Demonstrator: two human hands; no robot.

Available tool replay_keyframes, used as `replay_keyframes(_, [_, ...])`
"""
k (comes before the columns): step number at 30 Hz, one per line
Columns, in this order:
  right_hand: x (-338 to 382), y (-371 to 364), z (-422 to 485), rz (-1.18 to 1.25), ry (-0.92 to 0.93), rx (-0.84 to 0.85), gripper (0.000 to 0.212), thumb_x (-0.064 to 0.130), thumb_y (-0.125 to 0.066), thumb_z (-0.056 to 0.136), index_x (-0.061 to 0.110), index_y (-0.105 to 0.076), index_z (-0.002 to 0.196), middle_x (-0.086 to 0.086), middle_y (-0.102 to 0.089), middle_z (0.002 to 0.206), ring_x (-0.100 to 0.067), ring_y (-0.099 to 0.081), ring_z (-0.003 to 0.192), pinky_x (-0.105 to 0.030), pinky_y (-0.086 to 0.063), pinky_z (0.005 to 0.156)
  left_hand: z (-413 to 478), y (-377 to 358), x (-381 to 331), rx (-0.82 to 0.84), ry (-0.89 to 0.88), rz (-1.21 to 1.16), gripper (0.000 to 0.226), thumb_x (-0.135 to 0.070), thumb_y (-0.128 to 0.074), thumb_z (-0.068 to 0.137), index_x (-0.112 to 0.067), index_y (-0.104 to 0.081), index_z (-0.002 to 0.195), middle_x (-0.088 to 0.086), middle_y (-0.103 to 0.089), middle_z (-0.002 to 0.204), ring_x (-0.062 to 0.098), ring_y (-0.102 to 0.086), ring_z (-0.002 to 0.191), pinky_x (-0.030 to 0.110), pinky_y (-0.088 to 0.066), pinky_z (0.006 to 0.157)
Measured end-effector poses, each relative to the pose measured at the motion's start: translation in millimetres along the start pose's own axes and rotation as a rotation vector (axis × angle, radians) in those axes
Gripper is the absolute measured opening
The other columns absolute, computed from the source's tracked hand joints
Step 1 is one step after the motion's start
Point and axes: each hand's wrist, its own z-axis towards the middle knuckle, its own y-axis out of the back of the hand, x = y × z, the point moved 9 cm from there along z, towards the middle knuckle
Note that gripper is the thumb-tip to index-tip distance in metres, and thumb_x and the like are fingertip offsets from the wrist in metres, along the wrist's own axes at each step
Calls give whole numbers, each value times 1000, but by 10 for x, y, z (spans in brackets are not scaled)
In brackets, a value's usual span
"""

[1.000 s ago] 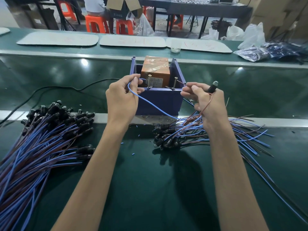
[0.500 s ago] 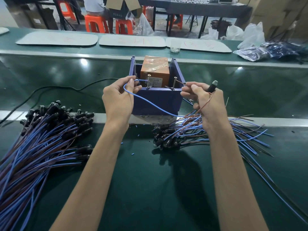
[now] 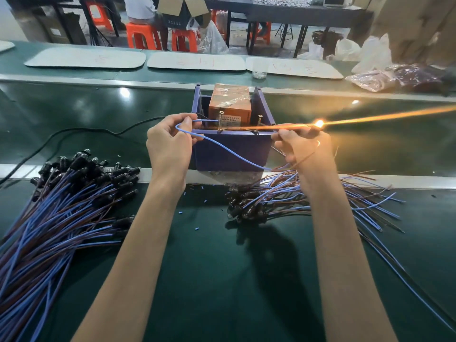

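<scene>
Your left hand (image 3: 170, 146) pinches the thin blue wire (image 3: 234, 155); your right hand (image 3: 304, 149) grips the glowing, black-bodied lamp (image 3: 318, 125).

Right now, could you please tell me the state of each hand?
Left hand: closed, pinching the blue wire.
Right hand: closed, holding the lit lamp.
</scene>
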Motion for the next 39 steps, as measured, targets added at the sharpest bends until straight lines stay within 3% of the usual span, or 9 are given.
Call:
replay_keyframes(4, [3,-24,-1,-19,15,25,21,-1,-55,92,9,-67,78,4,-67,61,0,-59,50,-6,-37,45,0,-4,3,10,4,-1,19,-9,-51,97,-14,-68,89,-2,-70,82,8,-63,59,15,-46,60])
replay_keyframes(11, [-29,46,20,22,-9,-56,23,-1,-51,94,8,-67,81,-2,-68,70,0,-60,51,-8,-36,42,-5,9,-6,-5,0,-10,17,-7,-52,97,-11,-69,92,-1,-70,81,7,-65,60,15,-47,60])
replay_keyframes(16, [-32,37,15,18,-11,-42,22,-1,-48,96,8,-66,86,4,-70,67,-1,-65,56,-7,-36,43,-9,-2,-31,7,-17,-21,17,-7,-54,96,-13,-69,91,1,-71,85,12,-68,62,24,-55,72])
replay_keyframes(21, [-81,-60,-19,-55,-24,29,18,3,-50,97,3,-66,103,-3,-70,85,-1,-68,62,-7,-34,41,-30,-38,-15,34,-19,3,18,-9,-56,95,-16,-70,87,-3,-72,82,10,-68,61,28,-56,78])
replay_keyframes(32, [-57,-61,-20,-114,-15,60,24,5,-49,97,15,-69,91,10,-73,72,-1,-68,64,-10,-35,41,-5,-17,-1,20,5,0,18,-9,-55,95,-15,-70,87,-4,-72,83,5,-63,54,12,-45,55])
replay_keyframes(35, [-61,-58,0,-65,-9,54,45,3,-51,96,26,-75,65,9,-73,68,-5,-69,63,-18,-46,55,-1,-5,0,13,10,3,17,-9,-54,95,-12,-71,91,-3,-72,84,4,-62,53,11,-43,54])
replay_keyframes(37, [-58,-82,2,-45,3,72,60,3,-52,95,45,-72,59,10,-73,66,-5,-69,63,-26,-48,66,4,0,1,10,10,13,17,-9,-54,95,-11,-71,93,-3,-72,83,3,-63,53,11,-43,55])
replay_keyframes(39, [-52,-111,0,-32,18,94,65,3,-52,95,53,-68,58,11,-72,66,-5,-69,63,-26,-49,67,7,4,2,9,11,20,17,-9,-54,94,-11,-71,93,-4,-72,83,3,-63,53,11,-43,55])
